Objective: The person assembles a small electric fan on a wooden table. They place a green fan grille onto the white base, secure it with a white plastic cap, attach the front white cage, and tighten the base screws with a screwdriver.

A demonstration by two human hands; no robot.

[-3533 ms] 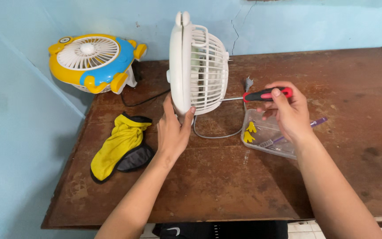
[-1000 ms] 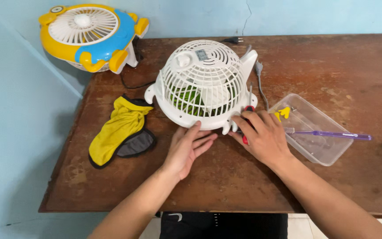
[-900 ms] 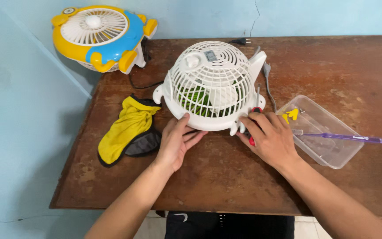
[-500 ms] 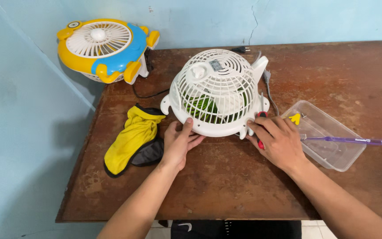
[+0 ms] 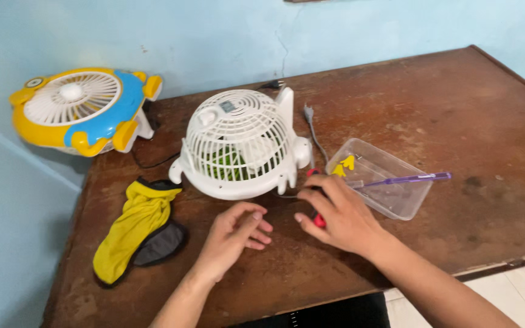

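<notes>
Change since earlier: the left hand (image 5: 233, 234) was drawn back off the rim of the white fan (image 5: 239, 144), which half a second before had been touched by it; the fan was left lying grille-up on the table (image 5: 457, 121).
Left hand: seen loosely curled, fingers apart, holding nothing, resting on the table just short of the fan's near rim.
Right hand: the right hand (image 5: 338, 214) was closed around the red-handled screwdriver (image 5: 318, 217), of which only a little red showed between the fingers; the shaft was hidden, so the direction of the tip could not be told.
White fan: lay just beyond both hands, nearer the left one, its cord (image 5: 314, 130) trailing off beyond the right hand.
Clear tray: the clear plastic tray (image 5: 396, 203) sat just to the outside of the right hand, with yellow pieces (image 5: 343, 166) in its far corner and a purple toothbrush (image 5: 402, 180) laid across it.
Other things: a yellow and grey cloth (image 5: 136, 228) lay to the outside of the left hand; a yellow and blue fan (image 5: 80, 109) stood well beyond it against the wall.
Doing it well: the fan would best be steadied by the left hand at the rim before the screwdriver is applied, the tip seated squarely in the screw, and any loosened screws dropped into the tray so that none are lost.
</notes>
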